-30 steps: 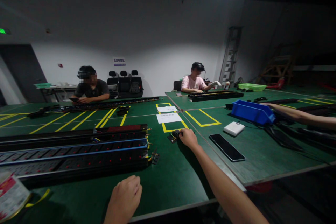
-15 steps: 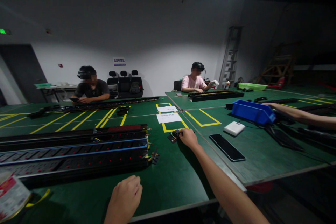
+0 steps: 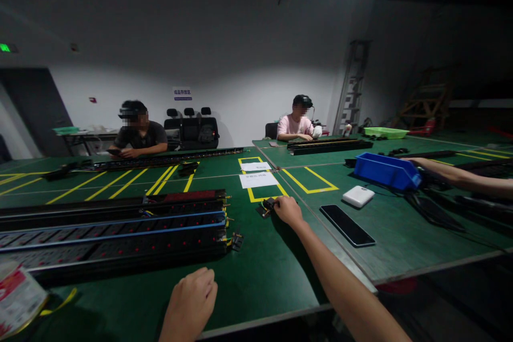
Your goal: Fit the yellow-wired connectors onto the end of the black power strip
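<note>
Black wired connector [image 3: 265, 208] | right hand [image 3: 287, 210]: fingers clamped on it | left hand [image 3: 191, 301]: fingers curled together | step: likely steadying; next calls for firm hold

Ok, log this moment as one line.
left hand: curled, nothing visibly held | right hand: at small black part, grip unclear | phone: flat on green table, near white box

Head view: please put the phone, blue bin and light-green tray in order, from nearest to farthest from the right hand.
1. Phone: right of the right hand.
2. Blue bin: farther right, beyond the phone.
3. Light-green tray: far back, behind the bin.
</note>
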{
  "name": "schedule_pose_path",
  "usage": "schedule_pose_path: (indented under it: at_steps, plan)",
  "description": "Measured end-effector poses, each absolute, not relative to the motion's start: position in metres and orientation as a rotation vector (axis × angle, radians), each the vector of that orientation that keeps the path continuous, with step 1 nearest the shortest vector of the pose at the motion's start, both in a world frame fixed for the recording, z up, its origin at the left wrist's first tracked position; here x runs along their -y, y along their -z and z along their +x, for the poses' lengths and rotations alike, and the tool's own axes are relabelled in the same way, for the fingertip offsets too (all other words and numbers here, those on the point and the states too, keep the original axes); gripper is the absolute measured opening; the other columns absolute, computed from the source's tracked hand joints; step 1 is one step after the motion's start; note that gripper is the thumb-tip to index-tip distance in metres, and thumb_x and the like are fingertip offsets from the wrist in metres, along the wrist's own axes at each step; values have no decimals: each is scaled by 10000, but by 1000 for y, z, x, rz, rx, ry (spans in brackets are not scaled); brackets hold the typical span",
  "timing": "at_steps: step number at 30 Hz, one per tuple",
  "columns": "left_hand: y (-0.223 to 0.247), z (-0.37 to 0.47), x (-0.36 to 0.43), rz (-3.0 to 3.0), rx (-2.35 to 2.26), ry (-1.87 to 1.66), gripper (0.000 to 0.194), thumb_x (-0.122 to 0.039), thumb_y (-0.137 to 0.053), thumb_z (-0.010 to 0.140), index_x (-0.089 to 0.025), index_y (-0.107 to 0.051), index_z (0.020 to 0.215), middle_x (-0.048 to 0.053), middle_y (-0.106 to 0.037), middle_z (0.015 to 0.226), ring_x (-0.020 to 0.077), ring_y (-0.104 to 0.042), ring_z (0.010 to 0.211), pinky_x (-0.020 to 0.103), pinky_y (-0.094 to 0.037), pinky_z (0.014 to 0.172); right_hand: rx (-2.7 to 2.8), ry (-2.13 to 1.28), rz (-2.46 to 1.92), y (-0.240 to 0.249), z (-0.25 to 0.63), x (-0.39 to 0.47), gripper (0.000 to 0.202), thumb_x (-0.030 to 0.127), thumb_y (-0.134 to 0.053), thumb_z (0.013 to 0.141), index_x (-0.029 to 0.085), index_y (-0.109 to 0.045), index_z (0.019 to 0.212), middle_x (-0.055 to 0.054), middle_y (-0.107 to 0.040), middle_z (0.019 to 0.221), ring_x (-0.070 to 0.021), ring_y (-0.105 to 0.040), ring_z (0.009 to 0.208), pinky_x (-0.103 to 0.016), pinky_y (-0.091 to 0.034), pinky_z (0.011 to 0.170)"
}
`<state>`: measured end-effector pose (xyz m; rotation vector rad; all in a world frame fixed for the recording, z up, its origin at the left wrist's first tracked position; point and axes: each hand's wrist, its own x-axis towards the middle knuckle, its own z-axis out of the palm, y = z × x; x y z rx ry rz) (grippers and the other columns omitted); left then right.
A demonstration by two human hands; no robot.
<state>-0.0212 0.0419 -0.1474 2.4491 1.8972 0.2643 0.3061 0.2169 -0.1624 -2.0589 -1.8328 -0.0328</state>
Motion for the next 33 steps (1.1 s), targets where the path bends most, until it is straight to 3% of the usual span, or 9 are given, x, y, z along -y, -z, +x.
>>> schedule_pose_path:
  at_steps: [20, 27, 33]
  plan:
    - [144, -20, -41, 2434, -1904, -275, 313, -87, -360, 916, -193, -529, 675, 5, -585, 707, 132, -559, 659, 291, -270, 630, 1833, 8, -2036, 164, 308, -219, 286, 198, -503, 885, 192, -770, 989, -119, -734, 1040, -246, -629, 992, -282, -425, 772]
    - [146, -20, -41, 2443, -1913, -280, 306, -92, -366, 907, -198, -532, 673, 9, -588, 708, 138, -567, 663, 299, -265, 631, 1563, -112, -2007, 155, 324, -220, 352, 210, -490, 924, 211, -697, 1208, -90, -705, 1214, -228, -645, 1093, -272, -454, 841]
    - [147, -21, -42, 2452, -1885, -308, 308, -98, -347, 913, -196, -496, 663, 0, -563, 693, 128, -539, 639, 296, -258, 622, 1449, -162, -2186, 153, 337, -219, 457, 202, -475, 911, 211, -595, 1352, -139, -650, 1289, -274, -647, 1119, -337, -488, 858]
